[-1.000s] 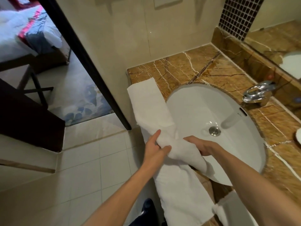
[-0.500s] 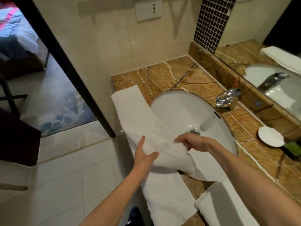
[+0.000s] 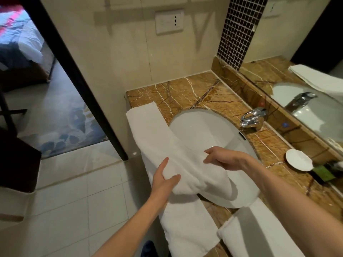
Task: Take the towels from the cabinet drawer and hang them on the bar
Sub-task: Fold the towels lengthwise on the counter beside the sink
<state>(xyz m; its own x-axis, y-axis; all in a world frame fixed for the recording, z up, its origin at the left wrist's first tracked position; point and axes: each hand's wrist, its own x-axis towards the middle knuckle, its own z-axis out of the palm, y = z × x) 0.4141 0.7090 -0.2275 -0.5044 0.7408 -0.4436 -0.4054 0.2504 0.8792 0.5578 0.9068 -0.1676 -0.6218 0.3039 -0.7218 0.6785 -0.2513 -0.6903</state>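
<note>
White folded towel (image 3: 148, 130) lies as one long strip on the brown marble worktop (image 3: 185, 89), over its front-left corner. The long axis runs from the far end near the wall straight back toward the person. The near end hangs off the front edge and the mid-section drapes over the sink (image 3: 200, 130) rim.

Head view:
- Both hands are at the strip's middle, on opposite long edges, so neither has any reach to make.
- Left hand (image 3: 161, 182) grips the left edge. The thumb is clamped on top, the index finger lies straight along the cloth, and the other fingers are hidden underneath.
- Right hand (image 3: 224, 158) has its fingers (image 3: 209, 153) curled, pinching a raised fold on the right edge over the basin.
- Judgement: the grip is mid-span, so a lift lets both ends sag. Go straight up first, then swing.
- Second towel (image 3: 259, 229) lies on the worktop at near right, just beside the hanging tail. I can't tell if they touch, and it could get dragged.
- Faucet (image 3: 252, 117), white soap dish (image 3: 298, 160) and green packet (image 3: 323, 173) sit well to the right, out of the way.
- Black door frame (image 3: 74, 71) stands to the left.
- The bar and the cabinet drawer are not in frame, so the carry direction is unknown.
</note>
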